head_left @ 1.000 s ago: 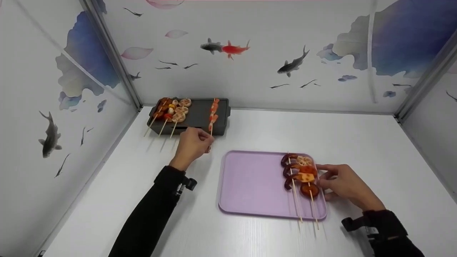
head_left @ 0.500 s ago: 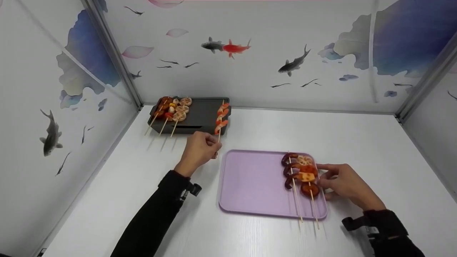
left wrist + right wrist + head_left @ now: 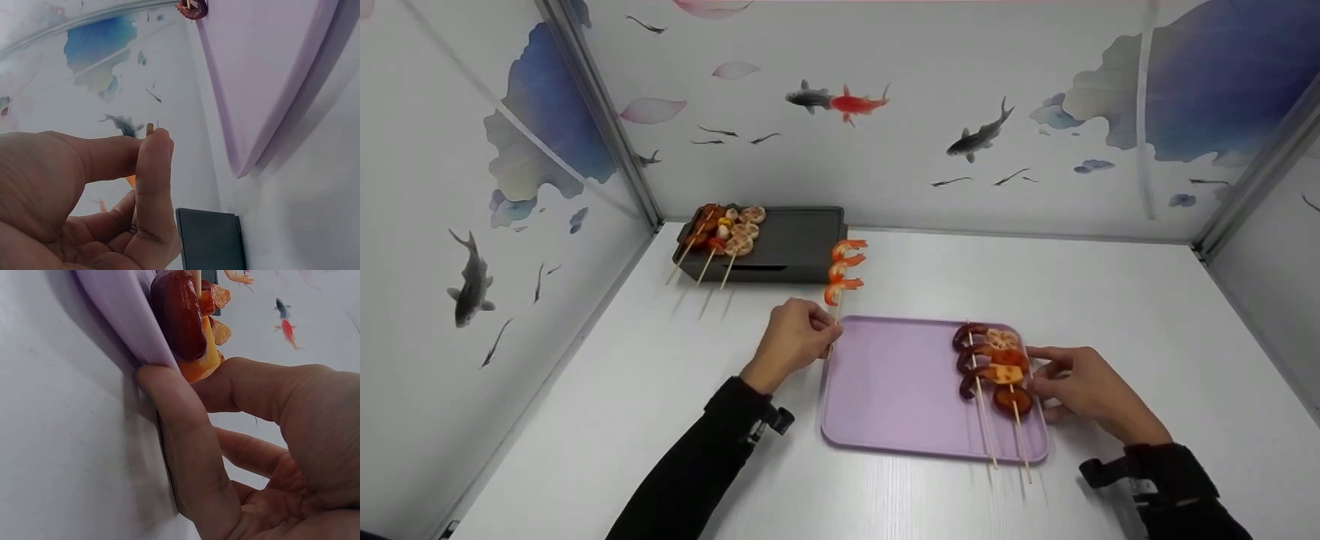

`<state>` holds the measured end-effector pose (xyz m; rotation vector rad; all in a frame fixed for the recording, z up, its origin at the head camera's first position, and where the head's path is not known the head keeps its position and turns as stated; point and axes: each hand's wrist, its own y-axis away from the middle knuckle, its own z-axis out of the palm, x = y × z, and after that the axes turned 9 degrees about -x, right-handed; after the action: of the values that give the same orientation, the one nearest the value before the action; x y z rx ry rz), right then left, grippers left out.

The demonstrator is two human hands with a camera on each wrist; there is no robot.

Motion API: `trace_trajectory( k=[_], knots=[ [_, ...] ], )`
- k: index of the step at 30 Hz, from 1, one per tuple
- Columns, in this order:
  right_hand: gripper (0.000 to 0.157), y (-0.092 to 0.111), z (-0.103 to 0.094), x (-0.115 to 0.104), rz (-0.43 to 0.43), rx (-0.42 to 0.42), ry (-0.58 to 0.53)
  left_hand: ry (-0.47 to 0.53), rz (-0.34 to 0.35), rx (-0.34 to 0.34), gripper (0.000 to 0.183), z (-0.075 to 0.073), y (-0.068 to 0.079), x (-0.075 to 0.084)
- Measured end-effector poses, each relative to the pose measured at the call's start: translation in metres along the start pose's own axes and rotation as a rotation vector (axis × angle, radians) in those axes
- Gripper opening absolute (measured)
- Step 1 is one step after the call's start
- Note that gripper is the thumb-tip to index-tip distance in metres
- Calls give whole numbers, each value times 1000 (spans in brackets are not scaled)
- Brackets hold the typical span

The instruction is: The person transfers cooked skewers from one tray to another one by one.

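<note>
My left hand (image 3: 796,335) pinches the bare stick of a shrimp skewer (image 3: 840,270) between thumb and forefinger. Three orange-pink shrimps point away from me, off the right front corner of the black grill (image 3: 802,236). That hand is at the far left corner of a lilac tray (image 3: 900,390); in the left wrist view the stick's end (image 3: 149,129) pokes out above the fingertips. On the tray's right side lie a skewer of dark red curled pieces (image 3: 966,362) and a mixed skewer (image 3: 1011,401). My right hand (image 3: 1091,390) grips the tray's right edge, forefinger low against the rim, thumb above.
Three more skewers lie on the grill's left part: brown pieces (image 3: 701,231), mixed vegetables (image 3: 721,232) and pale round slices (image 3: 741,234). Their sticks overhang the front. Printed walls (image 3: 885,172) enclose the white table (image 3: 1072,285) at the back and sides.
My left hand has carried the shrimp skewer from above the grill toward me and right, to the tray's far left corner. The right hand and tray stay put.
</note>
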<state>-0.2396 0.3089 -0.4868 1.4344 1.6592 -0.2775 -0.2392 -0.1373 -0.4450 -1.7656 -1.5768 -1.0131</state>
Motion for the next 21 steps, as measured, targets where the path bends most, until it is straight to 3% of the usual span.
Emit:
trace_trajectory(
  k=[14, 21],
  knots=[
    [72, -1, 1, 2, 1, -1, -12, 52, 20, -78, 11, 24, 8, 8],
    [71, 0, 0, 4, -33, -1, -2, 98, -7, -133, 10, 37, 13, 14]
  ],
)
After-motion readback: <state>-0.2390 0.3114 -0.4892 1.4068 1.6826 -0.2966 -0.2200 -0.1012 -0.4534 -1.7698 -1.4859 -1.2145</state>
